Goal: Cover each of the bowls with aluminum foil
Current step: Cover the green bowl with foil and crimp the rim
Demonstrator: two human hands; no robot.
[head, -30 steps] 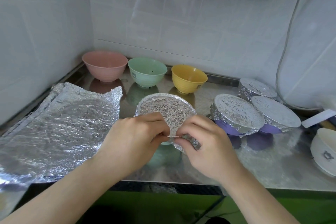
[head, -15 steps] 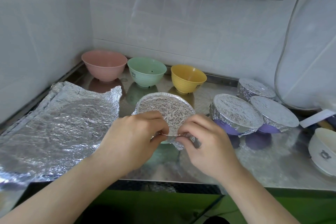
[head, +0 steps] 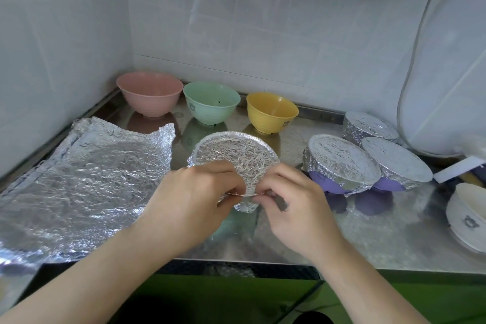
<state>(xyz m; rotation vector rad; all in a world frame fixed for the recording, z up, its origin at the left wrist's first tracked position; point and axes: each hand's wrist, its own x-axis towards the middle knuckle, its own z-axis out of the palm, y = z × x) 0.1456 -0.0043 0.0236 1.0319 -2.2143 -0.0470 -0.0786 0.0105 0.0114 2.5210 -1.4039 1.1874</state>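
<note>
As in the views a moment earlier, the left hand and right hand pinch the near foil edge of the foil-capped bowl at mid-counter, indicating crimping nearly complete, three bowls remaining uncovered.

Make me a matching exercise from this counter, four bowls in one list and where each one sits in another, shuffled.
Things:
1. pink bowl
2. yellow bowl
3. white bowl
4. foil-covered bowl

Places:
A. far right edge of the counter
B. between both hands, at the front
C. back left corner, uncovered
D. back row, right of the green bowl

Pairs: 1-C, 2-D, 3-A, 4-B
</note>
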